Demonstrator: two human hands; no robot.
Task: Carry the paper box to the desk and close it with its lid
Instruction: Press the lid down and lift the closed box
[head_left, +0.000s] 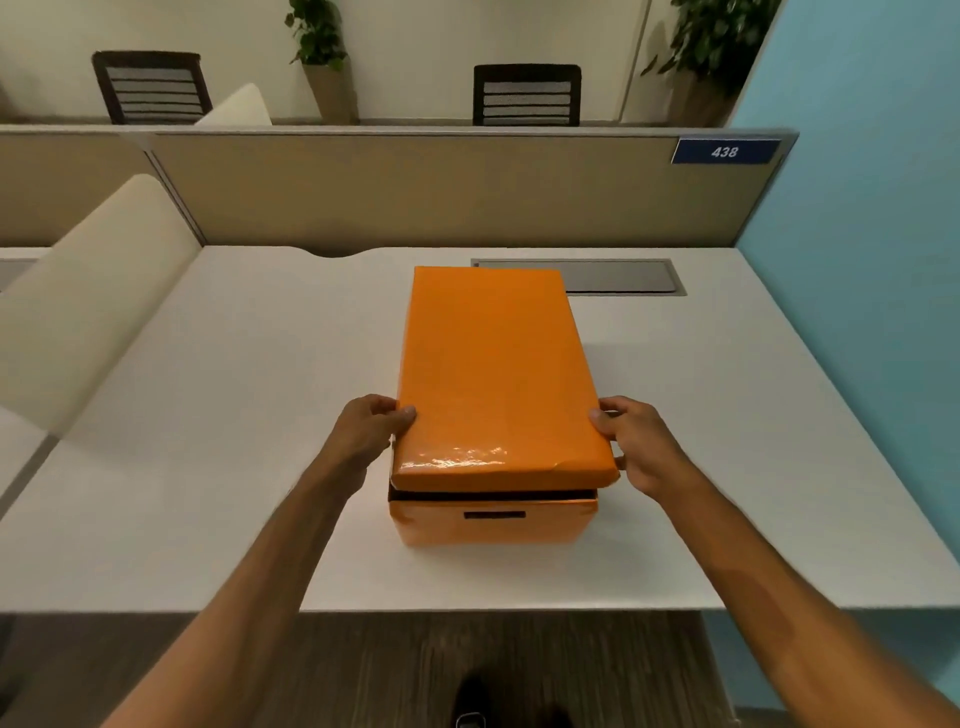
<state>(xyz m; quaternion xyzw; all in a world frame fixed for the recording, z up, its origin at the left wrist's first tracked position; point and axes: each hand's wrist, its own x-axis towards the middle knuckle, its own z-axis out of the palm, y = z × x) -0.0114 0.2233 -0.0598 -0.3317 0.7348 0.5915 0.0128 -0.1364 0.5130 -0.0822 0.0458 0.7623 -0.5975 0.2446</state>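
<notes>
Evidently both hands, left hand (366, 428) and right hand (636, 444), pinch the lid (493, 374) over the box (493, 525) (contents hidden).

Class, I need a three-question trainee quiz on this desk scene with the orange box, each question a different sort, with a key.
1. True or false: the orange paper lid is fully seated on the orange paper box.
2. Which grip holds the lid's edges? A) left hand only B) right hand only C) both
3. Fill in: the blue sign on the beige partition reads ___.

Key: 1 false, a dark gap shows at the near edge; 2 C; 3 438.
</notes>
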